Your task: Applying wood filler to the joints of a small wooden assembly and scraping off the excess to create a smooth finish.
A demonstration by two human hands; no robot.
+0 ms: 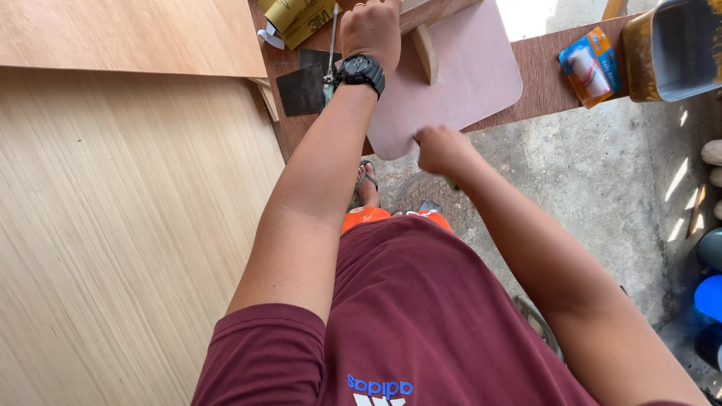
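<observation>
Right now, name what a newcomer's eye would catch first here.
The pinkish rounded board at top centre stands out, with the left hand pressing its far end and the right hand at its near edge. Large pale plywood sheets fill the left side.

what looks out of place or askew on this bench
The pinkish rounded board juts past the bench edge over the concrete floor, pinned by the left hand while the right hand works its overhanging corner. Dark sandpaper sheets lie loosely overlapped beside it. Nothing looks spilled or broken.
</observation>
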